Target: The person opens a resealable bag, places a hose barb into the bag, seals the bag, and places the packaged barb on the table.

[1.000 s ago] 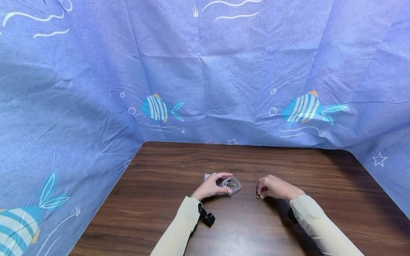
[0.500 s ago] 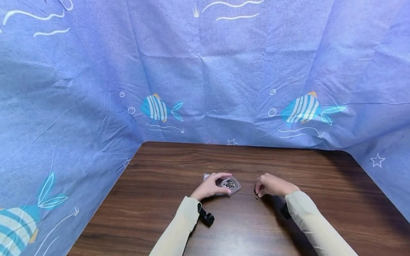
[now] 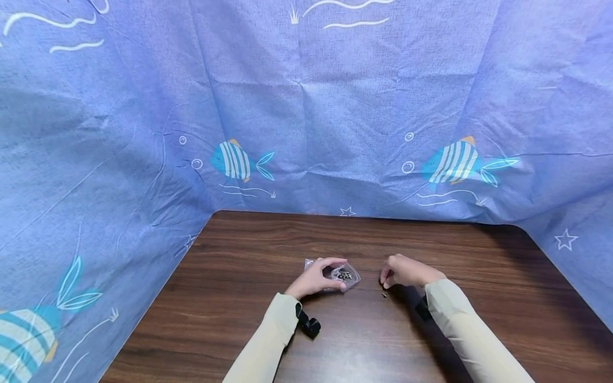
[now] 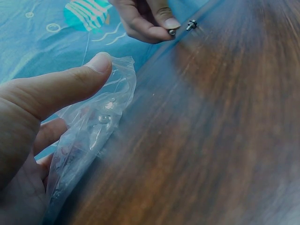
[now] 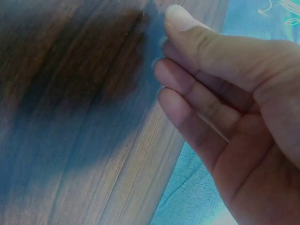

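Note:
In the head view, my left hand (image 3: pixel 313 279) is curved round a clear plastic bag (image 3: pixel 355 283) lying on the table, thumb and fingers at its edges. Several small metal screws (image 3: pixel 343 275) are inside the bag. The thumb rests along the bag's edge in the left wrist view. To the right, my right hand (image 3: pixel 409 271) pinches a small metal piece (image 4: pixel 172 33), seen between thumb and finger in the left wrist view; it looks like a screw. Another screw-like piece (image 3: pixel 384 295) lies on the table just below those fingertips. The right wrist view does not show the pinched piece.
The dark wood-grain table (image 3: pixel 268 239) extends around both hands. A blue cloth with fish prints (image 3: pixel 306 117) hangs behind it and along the sides. Each wrist wears a black strap, and the left one (image 3: pixel 308 323) shows plainly.
My right hand has shifted slightly left and away from me, rising off the small metal piece on the table, which now shows apart from the fingers. The left hand and bag have stayed put.

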A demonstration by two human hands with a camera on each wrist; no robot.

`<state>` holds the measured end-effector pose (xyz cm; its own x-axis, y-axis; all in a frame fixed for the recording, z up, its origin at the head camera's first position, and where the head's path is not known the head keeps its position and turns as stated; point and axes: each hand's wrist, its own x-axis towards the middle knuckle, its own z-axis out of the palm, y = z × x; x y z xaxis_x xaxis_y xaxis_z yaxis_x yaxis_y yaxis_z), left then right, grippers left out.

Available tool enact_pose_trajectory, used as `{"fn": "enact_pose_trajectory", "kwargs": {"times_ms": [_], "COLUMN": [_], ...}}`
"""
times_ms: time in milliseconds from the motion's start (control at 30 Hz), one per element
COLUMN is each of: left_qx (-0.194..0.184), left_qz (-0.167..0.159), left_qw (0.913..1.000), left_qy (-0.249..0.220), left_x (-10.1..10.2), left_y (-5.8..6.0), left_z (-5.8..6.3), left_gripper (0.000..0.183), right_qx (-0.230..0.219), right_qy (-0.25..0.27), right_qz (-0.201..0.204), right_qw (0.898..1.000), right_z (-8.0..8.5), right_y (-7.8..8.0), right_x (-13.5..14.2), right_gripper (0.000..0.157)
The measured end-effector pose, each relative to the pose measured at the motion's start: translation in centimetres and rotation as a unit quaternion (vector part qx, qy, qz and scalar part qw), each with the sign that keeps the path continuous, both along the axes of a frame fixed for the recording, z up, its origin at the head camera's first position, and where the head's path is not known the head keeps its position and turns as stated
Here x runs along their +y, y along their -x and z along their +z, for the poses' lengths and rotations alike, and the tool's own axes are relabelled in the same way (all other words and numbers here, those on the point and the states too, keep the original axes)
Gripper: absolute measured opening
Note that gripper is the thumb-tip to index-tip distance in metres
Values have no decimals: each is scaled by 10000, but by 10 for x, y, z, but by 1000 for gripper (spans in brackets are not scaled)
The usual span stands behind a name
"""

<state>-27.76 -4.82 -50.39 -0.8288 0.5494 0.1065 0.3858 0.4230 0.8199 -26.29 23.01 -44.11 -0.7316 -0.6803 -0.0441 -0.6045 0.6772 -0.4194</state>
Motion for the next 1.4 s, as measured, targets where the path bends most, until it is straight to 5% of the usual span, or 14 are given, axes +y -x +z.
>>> {"fn": "enact_pose_trajectory", "kwargs": {"times_ms": [667,1400], "left_qx": [58,17], "left_qz": [13,74], "left_qw": [9999,10000], "left_qy": [90,56], "left_x": [0,1], "left_y": [2,0], "left_z": [-1,1], "left_gripper": [62,62], "right_qx": [1234,1331], "right_qy": [743,765], "right_qz": [132,411], "right_qw": [9895,9873], "right_z": [2,15], "right_y": [16,16], "right_x": [-23,-56], "right_gripper": [7,5]}}
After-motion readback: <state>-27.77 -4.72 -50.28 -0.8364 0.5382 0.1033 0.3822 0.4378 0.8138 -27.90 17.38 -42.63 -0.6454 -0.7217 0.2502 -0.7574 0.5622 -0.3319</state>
